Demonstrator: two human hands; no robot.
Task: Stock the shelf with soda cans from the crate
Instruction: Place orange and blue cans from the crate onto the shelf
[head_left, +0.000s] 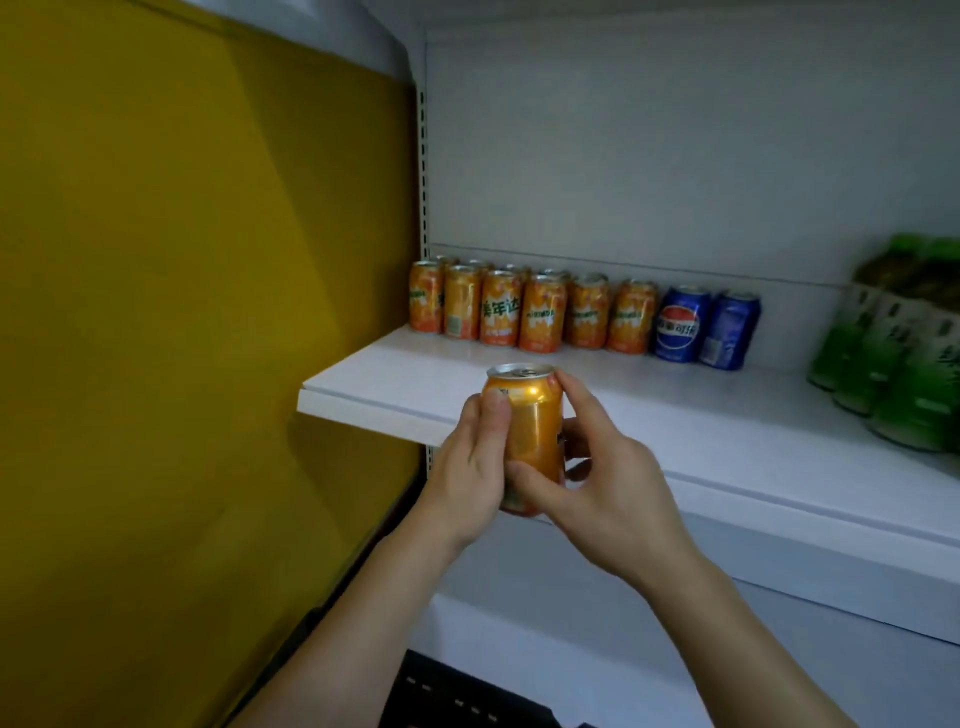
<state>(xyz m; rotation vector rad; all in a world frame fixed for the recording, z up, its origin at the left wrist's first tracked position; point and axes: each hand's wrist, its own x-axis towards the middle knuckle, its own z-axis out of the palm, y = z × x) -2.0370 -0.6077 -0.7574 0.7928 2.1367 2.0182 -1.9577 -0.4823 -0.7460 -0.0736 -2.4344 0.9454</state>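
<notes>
orange can (530, 426) held upright in front of the shelf (675, 415) edge

left hand (467, 462) and right hand (618, 493) both curl around it; set down carelessly, it could knock over the orange row (524, 312) beside two blue cans (704, 327). the dark crate (441, 696) below hides its contents.

Camera: one head-worn wide-angle view; no second view shares the scene.
Landmark: the white shelf (675, 415).
Position: in front of the shelf's left end, above its board, so the top surface shows.
Facing: forward and slightly down toward the shelf's back panel, with the shelf running off to the right.
Nearness: close; the shelf's front edge crosses mid-frame.
Distortion: the shelf edge slants and things at the frame's right edge lean.
Below the shelf: a dark crate (457, 696) at the bottom edge.
</notes>
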